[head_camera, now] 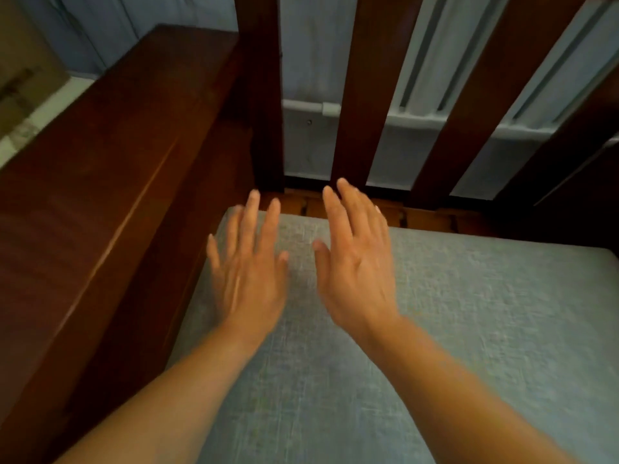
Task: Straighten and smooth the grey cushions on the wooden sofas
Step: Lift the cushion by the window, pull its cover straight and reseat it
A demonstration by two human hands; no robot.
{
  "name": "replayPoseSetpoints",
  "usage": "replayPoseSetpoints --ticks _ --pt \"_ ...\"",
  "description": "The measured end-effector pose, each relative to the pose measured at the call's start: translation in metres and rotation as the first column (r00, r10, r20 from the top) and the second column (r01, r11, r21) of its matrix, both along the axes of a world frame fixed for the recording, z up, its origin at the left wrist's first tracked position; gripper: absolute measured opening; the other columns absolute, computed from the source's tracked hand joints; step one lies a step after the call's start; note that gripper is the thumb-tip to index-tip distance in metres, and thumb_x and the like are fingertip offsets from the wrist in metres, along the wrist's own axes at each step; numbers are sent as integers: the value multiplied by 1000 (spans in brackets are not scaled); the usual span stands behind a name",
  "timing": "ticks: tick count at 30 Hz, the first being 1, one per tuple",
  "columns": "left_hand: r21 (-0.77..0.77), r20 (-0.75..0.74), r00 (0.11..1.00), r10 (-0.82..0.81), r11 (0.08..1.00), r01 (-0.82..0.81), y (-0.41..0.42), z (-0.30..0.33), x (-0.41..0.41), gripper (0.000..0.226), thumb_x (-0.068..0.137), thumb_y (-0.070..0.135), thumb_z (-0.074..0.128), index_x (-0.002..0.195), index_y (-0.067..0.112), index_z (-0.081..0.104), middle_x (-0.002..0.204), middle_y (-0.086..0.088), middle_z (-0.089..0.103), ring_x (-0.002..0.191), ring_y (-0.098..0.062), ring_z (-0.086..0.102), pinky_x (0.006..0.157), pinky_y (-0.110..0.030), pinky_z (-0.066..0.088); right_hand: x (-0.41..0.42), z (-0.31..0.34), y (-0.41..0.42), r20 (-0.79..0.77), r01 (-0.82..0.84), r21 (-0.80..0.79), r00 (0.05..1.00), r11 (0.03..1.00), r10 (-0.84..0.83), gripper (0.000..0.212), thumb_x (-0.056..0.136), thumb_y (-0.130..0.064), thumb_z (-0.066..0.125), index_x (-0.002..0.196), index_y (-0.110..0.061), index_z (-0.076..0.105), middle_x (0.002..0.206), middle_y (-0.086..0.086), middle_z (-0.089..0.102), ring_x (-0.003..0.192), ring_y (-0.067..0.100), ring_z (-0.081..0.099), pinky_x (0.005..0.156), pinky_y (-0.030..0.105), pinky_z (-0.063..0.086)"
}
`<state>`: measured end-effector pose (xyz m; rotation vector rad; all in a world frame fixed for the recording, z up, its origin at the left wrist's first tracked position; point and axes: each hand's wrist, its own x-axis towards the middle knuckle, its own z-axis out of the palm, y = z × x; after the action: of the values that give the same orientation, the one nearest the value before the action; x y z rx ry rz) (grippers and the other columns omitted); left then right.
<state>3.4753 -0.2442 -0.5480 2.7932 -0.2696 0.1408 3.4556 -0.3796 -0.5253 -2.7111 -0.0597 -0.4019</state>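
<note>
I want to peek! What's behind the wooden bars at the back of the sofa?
Between the wooden slats you can see a pale wall and a white radiator with a pipe. The slats cover the parts behind them.

Grey woven cushion (435, 329); dark reddish-brown sofa frame (110, 195).
</note>
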Motion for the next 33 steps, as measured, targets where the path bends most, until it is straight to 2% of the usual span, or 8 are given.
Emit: replayPoseSetpoints --ticks 5,10,15,20,22,25,30,33 --pt "198 -313 945 96 980 -35 12 -48 -6 64 95 54 17 151 32 -8 159 6 -15 146 -17 -14 117 -50 1 -21 -64 -9 -477 -160 -167 877 973 63 65 97 -54 19 151 -27 -7 158 -4 -17 143 18 -21 116 44 -14" --pt "-185 37 999 16 983 -8 -59 -4 -12 63 95 38 34 152 26 10 160 3 -2 147 -18 0 113 -50 1 -14 -11 -60 78 121 54 989 991 -125 53 93 -23 51 143 -12 39 152 7 31 142 25 24 117 46 14" --pt "168 -253 967 1 985 43 -99 -45 -33 60 96 47 24 152 32 10 160 9 -2 147 -17 -3 115 -56 7 -54 -58 -120 -445 -1 -158 893 987 -70 65 93 -55 20 152 -30 7 160 -5 -4 146 16 -7 116 38 -7" --pt "-134 -5 995 -98 986 97 -180 -3 -46 62 95 41 35 152 25 14 160 4 5 147 -17 4 111 -45 8 -60 -14 -185 59 339 59 938 939 -342 50 93 -29 46 141 -15 42 150 5 35 141 22 25 117 40 13" --pt "-27 -117 975 -191 981 190 -213 -23 -79 64 90 46 27 150 26 21 158 3 15 146 -21 15 109 -63 22 -95 -39 -208 -136 287 -67 946 955 -294 59 91 -42 34 145 -18 36 154 6 29 143 26 21 116 50 14" --pt "162 -300 951 -76 978 130 -234 -45 -77 61 97 48 20 153 28 7 160 6 -4 147 -19 -4 115 -56 8 -110 -56 -234 -428 119 -116 890 986 -158 63 92 -49 28 150 -24 23 159 1 11 146 19 5 116 40 2" --pt "-176 -43 992 -121 978 112 -315 1 -87 65 96 40 29 152 26 -1 159 8 -9 146 -12 -11 115 -49 -3 -109 -14 -318 133 443 8 888 897 -440 50 87 -19 48 135 -6 49 144 16 43 136 32 35 113 49 24" --pt "45 -158 945 -286 954 296 -338 -33 -133 59 96 45 11 150 32 -10 157 10 -17 144 -14 -19 116 -53 -5 -150 -55 -336 -287 403 -152 856 902 -431 63 94 -44 22 152 -17 16 160 5 8 146 20 3 118 47 5"
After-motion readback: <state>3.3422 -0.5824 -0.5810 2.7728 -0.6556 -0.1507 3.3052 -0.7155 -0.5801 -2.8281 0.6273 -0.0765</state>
